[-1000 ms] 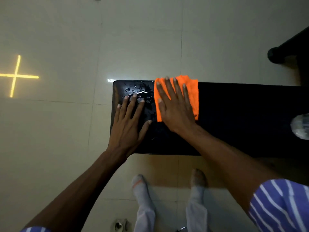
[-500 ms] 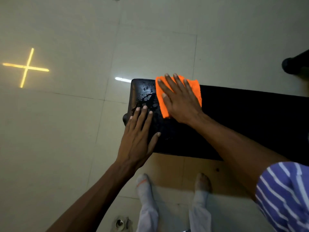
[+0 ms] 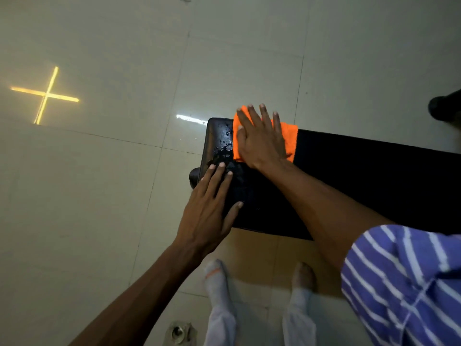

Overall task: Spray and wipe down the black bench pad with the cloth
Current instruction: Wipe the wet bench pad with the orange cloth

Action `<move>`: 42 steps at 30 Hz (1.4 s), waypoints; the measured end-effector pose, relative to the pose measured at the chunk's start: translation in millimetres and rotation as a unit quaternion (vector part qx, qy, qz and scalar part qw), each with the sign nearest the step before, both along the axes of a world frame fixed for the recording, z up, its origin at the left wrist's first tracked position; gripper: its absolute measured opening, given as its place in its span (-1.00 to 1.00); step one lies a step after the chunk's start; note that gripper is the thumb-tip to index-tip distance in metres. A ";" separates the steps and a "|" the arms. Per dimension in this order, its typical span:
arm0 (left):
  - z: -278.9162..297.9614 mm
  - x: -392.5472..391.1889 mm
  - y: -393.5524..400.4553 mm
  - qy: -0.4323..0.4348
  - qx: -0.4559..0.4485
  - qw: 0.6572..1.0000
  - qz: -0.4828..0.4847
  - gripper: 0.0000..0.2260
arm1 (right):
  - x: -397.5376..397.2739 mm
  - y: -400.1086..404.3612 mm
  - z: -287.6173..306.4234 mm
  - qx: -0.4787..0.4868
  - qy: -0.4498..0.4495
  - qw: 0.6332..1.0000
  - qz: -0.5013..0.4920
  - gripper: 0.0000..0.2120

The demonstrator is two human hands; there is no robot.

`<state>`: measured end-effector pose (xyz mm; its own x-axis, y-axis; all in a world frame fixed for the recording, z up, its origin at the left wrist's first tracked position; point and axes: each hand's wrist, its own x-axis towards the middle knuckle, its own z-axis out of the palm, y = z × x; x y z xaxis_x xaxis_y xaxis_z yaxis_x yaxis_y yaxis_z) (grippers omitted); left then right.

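The black bench pad [image 3: 361,181] runs from the centre to the right edge. Its left end is wet, with shiny drops [image 3: 223,148]. An orange cloth [image 3: 290,138] lies on the pad's far edge near that end. My right hand [image 3: 262,138] presses flat on the cloth, fingers spread and pointing away from me. My left hand [image 3: 212,208] rests flat on the pad's left near corner, fingers apart, holding nothing. No spray bottle is in view.
Pale tiled floor surrounds the bench. A yellow cross of light [image 3: 46,94] glows on the floor at left. A dark object [image 3: 444,106] sits at the far right edge. My socked feet [image 3: 217,275] stand just before the bench, and a floor drain [image 3: 178,332] lies below.
My right hand has slid the cloth toward the far edge of the pad. The view has shifted, so the bench sits further right and the bottle at the right edge is out of sight.
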<state>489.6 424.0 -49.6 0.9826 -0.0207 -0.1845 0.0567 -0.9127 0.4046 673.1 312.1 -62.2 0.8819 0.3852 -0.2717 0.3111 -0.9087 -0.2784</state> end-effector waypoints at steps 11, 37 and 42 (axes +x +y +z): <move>18.0 10.1 13.6 0.005 -0.027 0.999 0.042 -0.45 | -3.1 -19.3 3.9 -0.001 0.015 0.997 0.079 -0.45; -31.6 91.4 -91.3 -0.054 0.123 0.987 0.090 -0.42 | 5.6 -142.5 0.3 0.124 0.011 0.990 0.063 -0.52; -33.9 88.5 -75.0 -0.048 0.133 0.979 0.145 -0.43 | 16.2 -144.3 1.6 0.160 0.030 0.985 0.058 -0.50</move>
